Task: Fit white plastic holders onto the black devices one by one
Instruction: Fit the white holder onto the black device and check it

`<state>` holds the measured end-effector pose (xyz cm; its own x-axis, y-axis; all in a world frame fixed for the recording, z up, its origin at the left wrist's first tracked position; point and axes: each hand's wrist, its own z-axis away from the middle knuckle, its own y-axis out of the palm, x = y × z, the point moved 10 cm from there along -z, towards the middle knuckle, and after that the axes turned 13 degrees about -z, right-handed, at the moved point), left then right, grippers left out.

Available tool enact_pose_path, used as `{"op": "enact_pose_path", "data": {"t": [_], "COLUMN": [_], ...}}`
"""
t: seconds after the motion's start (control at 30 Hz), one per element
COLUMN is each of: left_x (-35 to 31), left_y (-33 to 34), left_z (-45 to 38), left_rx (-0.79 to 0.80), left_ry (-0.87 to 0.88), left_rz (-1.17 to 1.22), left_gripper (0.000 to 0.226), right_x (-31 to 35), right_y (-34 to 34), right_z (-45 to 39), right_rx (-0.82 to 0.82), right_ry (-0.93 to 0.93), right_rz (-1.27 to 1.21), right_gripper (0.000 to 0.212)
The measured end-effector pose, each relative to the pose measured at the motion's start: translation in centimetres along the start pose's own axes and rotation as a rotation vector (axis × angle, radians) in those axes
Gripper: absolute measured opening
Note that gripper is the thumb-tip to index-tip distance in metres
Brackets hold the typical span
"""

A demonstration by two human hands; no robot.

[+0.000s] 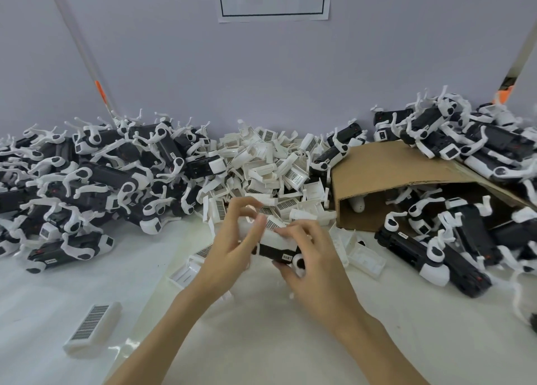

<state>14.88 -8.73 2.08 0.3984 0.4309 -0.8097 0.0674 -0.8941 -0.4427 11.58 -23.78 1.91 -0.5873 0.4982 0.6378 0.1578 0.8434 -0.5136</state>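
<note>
Above the middle of the white table, both my hands hold one black device (274,252) with a white holder (271,235) lying on top of it. My left hand (232,239) grips the left end of the holder with curled fingers. My right hand (311,256) wraps round the device's right end, thumb pressing on the holder. A heap of loose white holders (270,166) lies just behind my hands. The device's underside is hidden by my fingers.
A big pile of black devices with white arms (87,169) fills the left. More devices (453,239) spill from a tipped cardboard box (392,169) on the right. A single holder with a barcode label (93,328) lies at front left. A few holders (363,256) lie beside my hands.
</note>
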Motion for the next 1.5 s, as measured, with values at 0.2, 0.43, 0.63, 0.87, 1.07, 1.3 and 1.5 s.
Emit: {"op": "enact_pose_path", "data": {"t": [0.2, 0.43, 0.63, 0.87, 1.07, 1.3, 1.5], "left_x": [-2.4, -1.9, -2.1, -3.0, -4.2, -3.7, -1.3], "left_y": [1.3, 0.8, 0.9, 1.0, 1.2, 0.8, 0.5], "left_z": [0.3, 0.3, 0.4, 0.5, 1.0, 0.4, -0.1], "left_rx": [0.082, 0.034, 0.063, 0.202, 0.288, 0.118, 0.083], "left_ry": [0.255, 0.265, 0.273, 0.297, 0.412, 0.412, 0.201], "left_rz": [-0.273, -0.284, -0.285, -0.25, -0.257, -0.254, -0.123], "left_gripper": [0.041, 0.035, 0.031, 0.033, 0.021, 0.062, 0.07], "right_x": [-1.0, -0.4, -0.9, -3.1, -3.8, -4.1, -2.6], "right_y": [-2.0, -2.6, -2.8, 0.0, 1.9, -1.2, -3.4], "right_z": [-0.3, -0.5, -0.4, 0.0, 0.4, -0.5, -0.4], "right_rx": [-0.103, -0.154, -0.155, 0.115, 0.316, 0.048, -0.128], "right_ry": [0.035, -0.056, -0.035, 0.188, 0.437, 0.305, 0.133], "right_rz": [-0.083, -0.021, 0.013, -0.41, -0.798, -0.677, -0.265], "right_gripper": [0.057, 0.043, 0.042, 0.061, 0.04, 0.046, 0.055]}}
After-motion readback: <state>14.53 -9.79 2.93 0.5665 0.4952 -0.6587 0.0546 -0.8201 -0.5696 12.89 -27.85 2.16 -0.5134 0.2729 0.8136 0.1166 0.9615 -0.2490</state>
